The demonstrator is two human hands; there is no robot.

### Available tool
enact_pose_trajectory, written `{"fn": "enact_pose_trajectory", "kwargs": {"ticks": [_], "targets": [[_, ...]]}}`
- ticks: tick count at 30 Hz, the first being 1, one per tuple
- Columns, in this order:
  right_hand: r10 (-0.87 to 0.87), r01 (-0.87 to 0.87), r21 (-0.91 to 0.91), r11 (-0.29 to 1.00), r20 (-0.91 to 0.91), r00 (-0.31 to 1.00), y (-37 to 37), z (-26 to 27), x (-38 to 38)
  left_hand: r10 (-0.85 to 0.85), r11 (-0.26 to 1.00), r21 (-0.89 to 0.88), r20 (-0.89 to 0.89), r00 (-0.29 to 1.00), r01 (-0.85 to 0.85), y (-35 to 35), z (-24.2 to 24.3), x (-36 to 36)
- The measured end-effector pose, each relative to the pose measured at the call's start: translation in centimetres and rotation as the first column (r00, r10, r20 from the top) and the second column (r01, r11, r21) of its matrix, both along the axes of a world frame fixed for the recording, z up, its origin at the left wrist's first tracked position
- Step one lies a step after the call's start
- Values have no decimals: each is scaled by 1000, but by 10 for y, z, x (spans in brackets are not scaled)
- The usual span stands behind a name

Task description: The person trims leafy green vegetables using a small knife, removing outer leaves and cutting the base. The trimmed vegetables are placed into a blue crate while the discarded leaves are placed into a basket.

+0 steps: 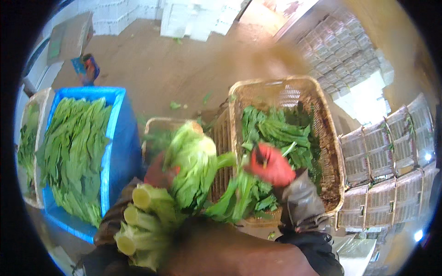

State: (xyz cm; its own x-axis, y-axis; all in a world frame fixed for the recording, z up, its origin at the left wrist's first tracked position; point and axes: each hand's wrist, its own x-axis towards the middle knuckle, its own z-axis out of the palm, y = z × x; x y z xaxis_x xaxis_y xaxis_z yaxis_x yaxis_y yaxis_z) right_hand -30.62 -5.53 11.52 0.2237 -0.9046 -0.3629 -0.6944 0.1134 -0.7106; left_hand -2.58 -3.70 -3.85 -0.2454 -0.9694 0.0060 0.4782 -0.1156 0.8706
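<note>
My left hand (160, 174), in a red glove, is shut on light green leafy heads (193, 165) with pale cut ends pointing up and away. Several more heads (138, 214) rest along my left forearm, their round cut stem ends facing left. Slightly blurred, my red-gloved right hand (274, 167) is curled around a small dark object (258, 155), which may be a knife handle. Loose green leaves (238, 196) hang just below and left of that hand. Beyond it, more leaves (283, 127) lie in a tan plastic crate (331, 138).
On the left stands a blue bin (119, 110) full of leafy greens, beside a white foam box (41, 145). A lower crate (169, 120) sits between the bin and tan crate. Stacked crates (383, 148) line the right. Scattered leaves (175, 105) lie on the brown floor.
</note>
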Motion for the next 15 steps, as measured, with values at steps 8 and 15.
{"fn": "enact_pose_trajectory", "kwargs": {"ticks": [8, 15], "targets": [[76, -41, -114, 993, 329, 941, -36, -48, 7, 203, 955, -269, 286, 936, -125, 8, -11, -5], [108, -290, -620, 729, -314, 943, -26, -27, -7, 360, 906, -416, 854, 376, 78, 0, 2, 15]]}}
